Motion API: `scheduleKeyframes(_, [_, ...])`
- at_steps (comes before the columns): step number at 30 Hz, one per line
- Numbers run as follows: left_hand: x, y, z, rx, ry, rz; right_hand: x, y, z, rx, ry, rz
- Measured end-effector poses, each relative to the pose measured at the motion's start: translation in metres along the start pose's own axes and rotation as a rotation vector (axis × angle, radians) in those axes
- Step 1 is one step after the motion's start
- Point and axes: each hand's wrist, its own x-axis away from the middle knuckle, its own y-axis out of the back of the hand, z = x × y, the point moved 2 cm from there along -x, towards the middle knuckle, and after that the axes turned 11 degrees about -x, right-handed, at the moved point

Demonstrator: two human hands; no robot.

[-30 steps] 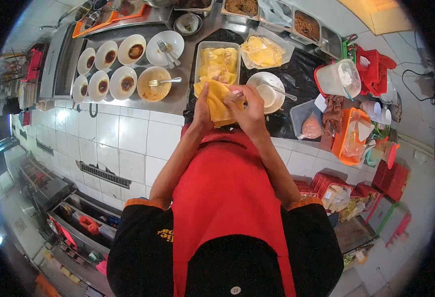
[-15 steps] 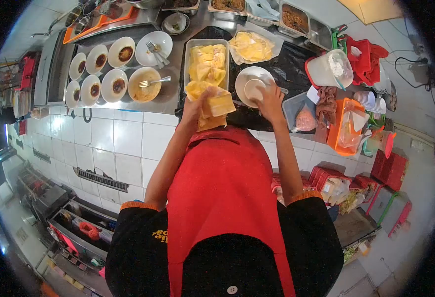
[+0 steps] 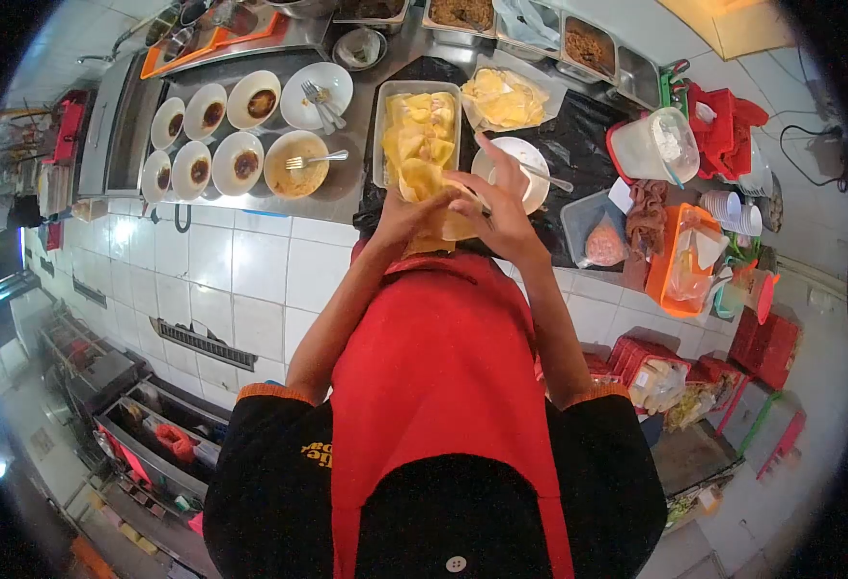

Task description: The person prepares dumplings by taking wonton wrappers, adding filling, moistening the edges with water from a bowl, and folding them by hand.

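My left hand (image 3: 406,217) is closed around a stack of thin yellow wrapper sheets (image 3: 455,228) at the counter's near edge. Over the stack, my right hand (image 3: 503,214) touches the sheets with its thumb side, its index finger raised and the fingers apart. Just beyond my left hand, a clear rectangular tub (image 3: 379,145) holds folded yellow pieces. A white bowl (image 3: 537,159) with a spoon or knife handle across it lies partly behind my right hand. Farther back, more yellow pieces (image 3: 506,96) rest on a clear sheet or tray.
Several white bowls with dark sauce (image 3: 237,164) stand at the left, beside a bowl with a fork (image 3: 296,179) and a plate with cutlery (image 3: 318,95). Metal food pans (image 3: 590,48) line the back. A white tub (image 3: 655,147) and orange basket (image 3: 684,261) are at the right.
My right hand went from the sheets to the white bowl and is now back at the sheets. My left hand has kept hold of the stack. The view shifted slightly.
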Motion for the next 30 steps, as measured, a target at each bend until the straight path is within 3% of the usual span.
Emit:
scheduleKeyframes(3, [-0.002,0.002,0.005,-0.032,-0.057,0.002,0.0,-0.007,-0.013,-0.038,-0.073,0.041])
scheduleKeyframes(5, [-0.003,0.005,0.01,-0.046,-0.083,0.003,0.006,-0.01,-0.023,-0.342,-0.2,0.047])
scheduleKeyframes(6, [-0.005,0.008,0.016,-0.009,-0.044,0.003,0.011,-0.015,-0.027,-0.343,-0.198,0.051])
scheduleKeyframes(9, [-0.005,0.006,0.013,0.075,0.001,-0.045,0.022,-0.031,-0.039,-0.498,-0.24,-0.108])
scheduleKeyframes(11, [-0.006,0.002,0.011,0.12,0.01,-0.091,0.026,-0.04,-0.045,-0.822,-0.473,-0.244])
scheduleKeyframes(14, [-0.009,0.0,0.018,0.295,0.103,-0.107,0.017,-0.046,-0.043,-1.016,-0.466,-0.4])
scheduleKeyframes(17, [-0.011,-0.003,0.024,0.388,0.179,-0.069,0.001,-0.041,-0.038,-1.022,-0.392,-0.404])
scheduleKeyframes(20, [-0.013,0.0,0.026,0.241,0.17,-0.058,-0.014,-0.032,-0.031,-0.862,-0.303,-0.291])
scheduleKeyframes(22, [-0.013,-0.001,0.023,0.18,-0.046,-0.079,-0.019,-0.029,-0.034,-0.828,-0.303,-0.233])
scheduleKeyframes(27, [-0.01,0.009,0.021,0.106,-0.138,-0.026,-0.035,-0.019,-0.028,-0.67,-0.32,-0.089])
scheduleKeyframes(29, [-0.007,0.011,0.02,0.116,-0.163,0.03,-0.038,-0.024,-0.046,-0.521,-0.382,0.178])
scheduleKeyframes(30, [-0.005,0.014,0.022,0.083,-0.098,-0.023,-0.042,-0.026,-0.05,-0.52,-0.38,0.183])
